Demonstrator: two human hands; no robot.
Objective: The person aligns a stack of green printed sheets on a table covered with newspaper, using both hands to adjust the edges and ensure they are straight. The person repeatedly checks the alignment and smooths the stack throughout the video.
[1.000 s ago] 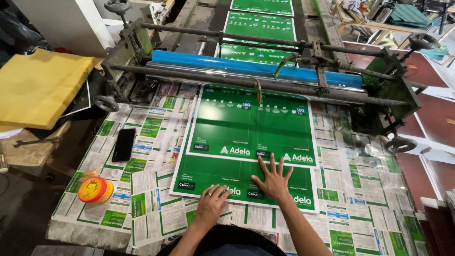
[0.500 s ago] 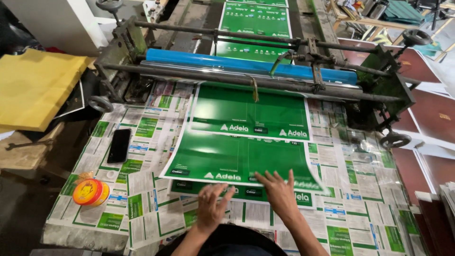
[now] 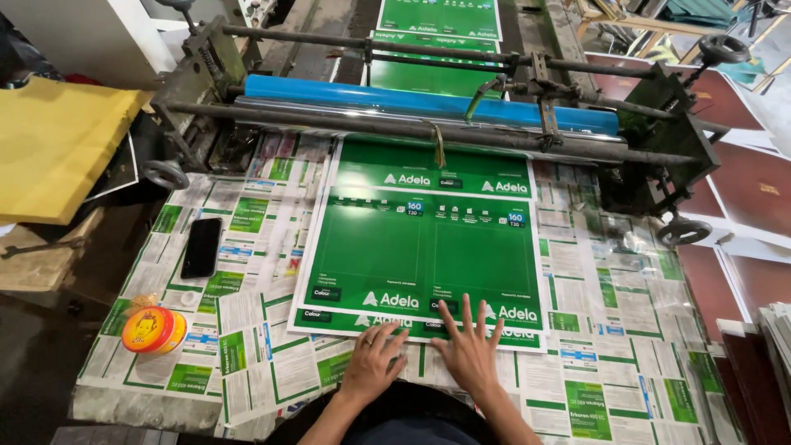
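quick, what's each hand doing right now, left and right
Left hand: open, flat, fingertips at the near edge of the green printed sheet, gripping nothing.
Right hand: open, fingers spread on the same sheet, gripping nothing.

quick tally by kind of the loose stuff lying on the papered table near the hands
green printed sheet under the left hand and right hand: 1
black phone: 1
round yellow and red tin: 1
total: 3

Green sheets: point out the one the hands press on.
The top green sheet on the near table, under both hands' fingertips; the other green sheets lie beyond the blue roller.
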